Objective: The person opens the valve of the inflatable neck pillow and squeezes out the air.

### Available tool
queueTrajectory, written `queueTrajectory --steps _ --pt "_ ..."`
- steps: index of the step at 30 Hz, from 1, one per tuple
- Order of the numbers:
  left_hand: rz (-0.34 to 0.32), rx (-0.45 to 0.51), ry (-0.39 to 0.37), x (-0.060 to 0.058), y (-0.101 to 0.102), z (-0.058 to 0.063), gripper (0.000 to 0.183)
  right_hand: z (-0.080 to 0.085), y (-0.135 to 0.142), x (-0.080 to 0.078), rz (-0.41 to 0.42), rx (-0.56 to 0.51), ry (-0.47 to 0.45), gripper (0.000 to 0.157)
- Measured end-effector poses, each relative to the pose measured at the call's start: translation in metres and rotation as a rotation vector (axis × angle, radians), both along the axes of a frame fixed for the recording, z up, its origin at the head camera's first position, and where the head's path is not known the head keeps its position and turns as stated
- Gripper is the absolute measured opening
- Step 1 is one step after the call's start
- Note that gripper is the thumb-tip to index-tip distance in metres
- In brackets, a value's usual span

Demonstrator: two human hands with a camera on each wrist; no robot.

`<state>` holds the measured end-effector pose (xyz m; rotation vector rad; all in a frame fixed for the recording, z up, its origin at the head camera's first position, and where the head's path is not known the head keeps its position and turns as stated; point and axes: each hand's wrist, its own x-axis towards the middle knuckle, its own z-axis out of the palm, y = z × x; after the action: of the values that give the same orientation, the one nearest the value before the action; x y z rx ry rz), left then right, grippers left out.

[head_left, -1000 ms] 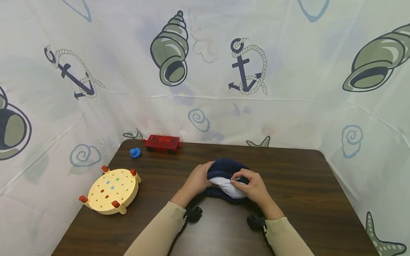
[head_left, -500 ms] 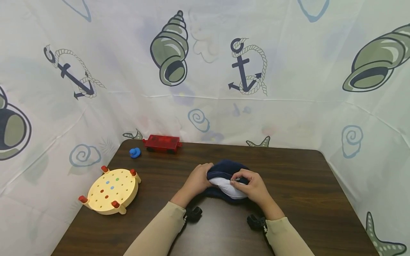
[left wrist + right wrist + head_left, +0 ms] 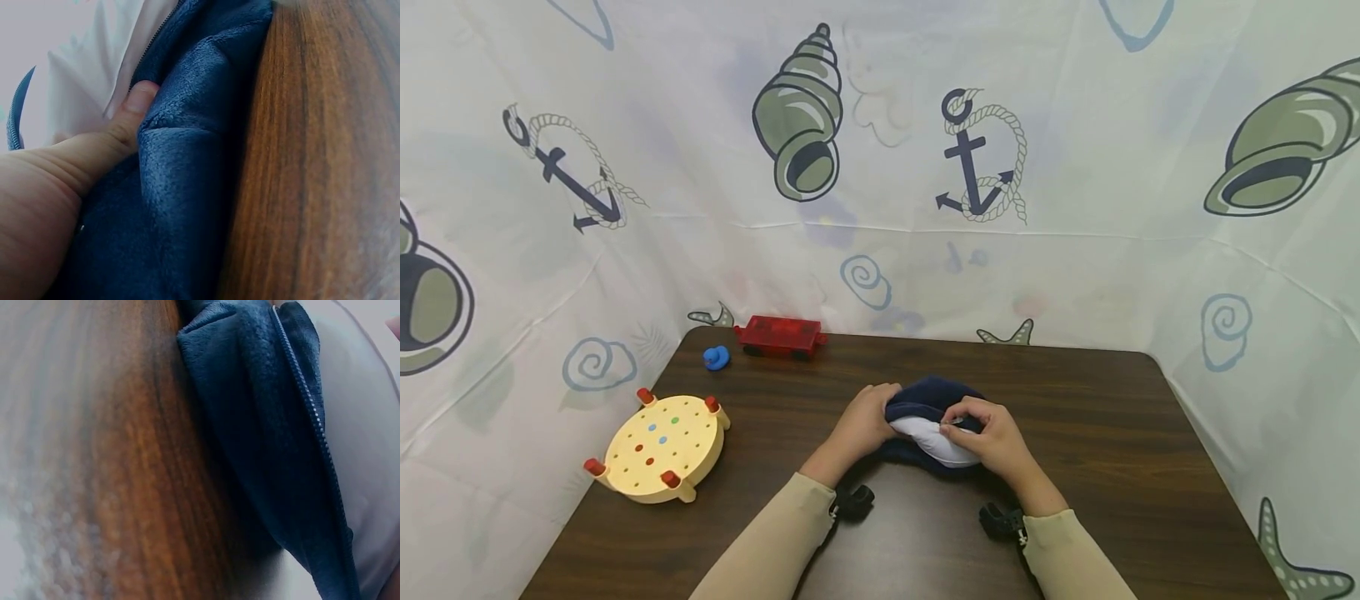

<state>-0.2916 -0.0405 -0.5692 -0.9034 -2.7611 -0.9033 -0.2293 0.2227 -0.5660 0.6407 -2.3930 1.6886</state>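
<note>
A navy plush cushion cover [image 3: 934, 390] lies on the table in front of me, its zipper [image 3: 310, 406] gaping around a white inner pillow [image 3: 925, 432]. My left hand [image 3: 859, 423] grips the cover's left end; in the left wrist view its thumb [image 3: 139, 99] presses on the navy edge beside the zipper teeth. My right hand [image 3: 995, 437] pinches a small zipper pull at the right part of the opening, thumb and forefinger together. The pull is mostly hidden by those fingertips. The right wrist view shows the toothed edge running along the white fabric.
At the left of the dark wooden table [image 3: 1112, 467] sits an upturned yellow round toy stool [image 3: 666, 446] with red-tipped legs. Behind it are a small blue rubber duck [image 3: 717, 358] and a red toy wagon [image 3: 781, 336]. A printed white curtain [image 3: 1075, 275] encloses the table's back and sides.
The top of the navy cover has sunk slightly, and the left fingers have lowered a little with it. The right hand keeps its pinch in nearly the same place.
</note>
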Motion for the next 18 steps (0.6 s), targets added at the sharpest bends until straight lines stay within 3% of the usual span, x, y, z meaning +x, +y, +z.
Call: queueTrajectory --steps 8,18 --pt "0.010 -0.026 -0.060 0.0009 0.0004 0.0015 0.052 -0.0006 0.0015 -0.0005 0.002 0.000 -0.034 0.010" --pt "-0.005 0.010 -0.021 0.0009 -0.0004 -0.0014 0.043 -0.0016 0.0016 -0.0011 0.012 0.000 -0.035 0.010"
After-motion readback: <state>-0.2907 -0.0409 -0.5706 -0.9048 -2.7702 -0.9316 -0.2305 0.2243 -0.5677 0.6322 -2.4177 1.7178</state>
